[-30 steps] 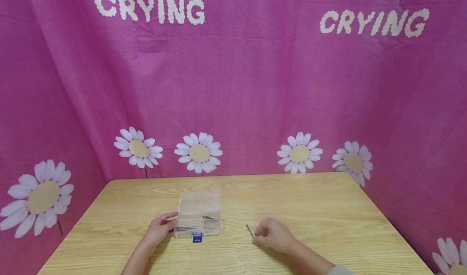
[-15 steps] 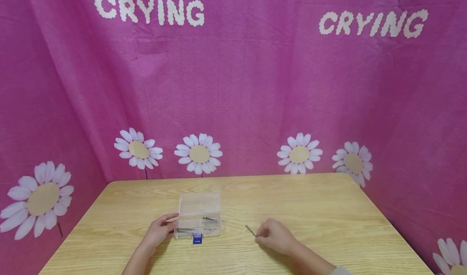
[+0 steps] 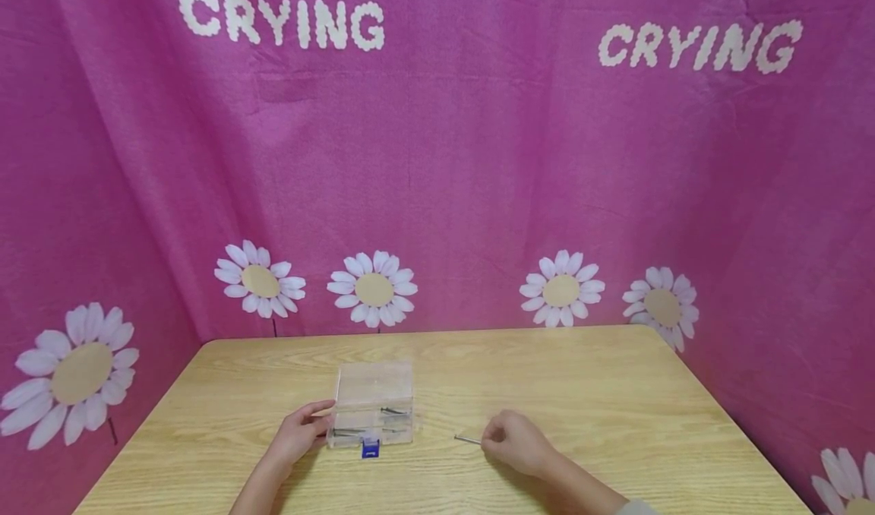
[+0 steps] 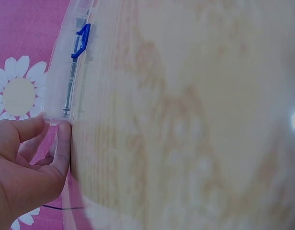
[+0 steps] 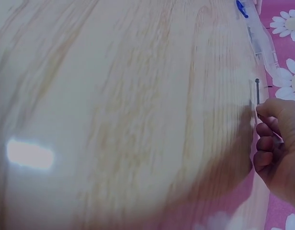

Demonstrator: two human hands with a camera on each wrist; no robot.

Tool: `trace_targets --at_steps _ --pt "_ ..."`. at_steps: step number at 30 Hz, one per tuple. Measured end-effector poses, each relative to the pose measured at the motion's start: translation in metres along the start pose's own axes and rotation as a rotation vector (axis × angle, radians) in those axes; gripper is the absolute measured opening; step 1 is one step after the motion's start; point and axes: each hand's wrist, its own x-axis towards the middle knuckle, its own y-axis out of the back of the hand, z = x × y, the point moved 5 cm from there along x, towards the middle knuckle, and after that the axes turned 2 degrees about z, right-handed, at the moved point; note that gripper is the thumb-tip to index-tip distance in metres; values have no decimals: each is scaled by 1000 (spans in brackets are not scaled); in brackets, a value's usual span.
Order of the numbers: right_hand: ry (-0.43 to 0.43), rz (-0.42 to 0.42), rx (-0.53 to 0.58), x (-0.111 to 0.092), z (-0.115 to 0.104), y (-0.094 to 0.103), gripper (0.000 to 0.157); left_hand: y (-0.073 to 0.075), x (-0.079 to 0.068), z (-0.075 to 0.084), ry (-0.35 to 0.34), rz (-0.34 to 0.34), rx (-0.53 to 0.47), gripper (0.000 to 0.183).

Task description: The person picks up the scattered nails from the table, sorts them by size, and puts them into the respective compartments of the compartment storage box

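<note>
Left of the middle, a clear plastic box (image 3: 374,384) stands with its lid raised at the back and a blue latch (image 3: 370,448) at the front. Several screws (image 3: 349,431) lie in its compartments. My left hand (image 3: 297,435) holds the box at its left side, thumb and fingertips against the end wall, as the left wrist view shows too. To the right of the box, my right hand (image 3: 517,443) pinches one thin screw (image 3: 467,440) between thumb and index finger. Its head points left toward the box, low over the table, and its other end is hidden in the fingers.
A wood-grain table (image 3: 581,378) carries the box and both hands. Behind it and along both sides hangs a pink curtain (image 3: 451,158) printed with daisies and white lettering. A bright light reflection shows on the tabletop in both wrist views.
The screw in my right hand has turned from slanting up and left to lying nearly level, its head pointing left. The left hand and the box have stayed in place.
</note>
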Motion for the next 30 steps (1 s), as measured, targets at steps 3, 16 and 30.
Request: trace_targets --at_steps 3,16,30 --pt "-1 -13 46 2 -1 -1 5 1 0 0 2 0 7 37" --pt "96 17 54 14 -15 -3 7 1 1 -2 1 4 -1 37" --pt "154 21 29 30 -44 -8 7 0 1 -1 -17 -1 -17 36"
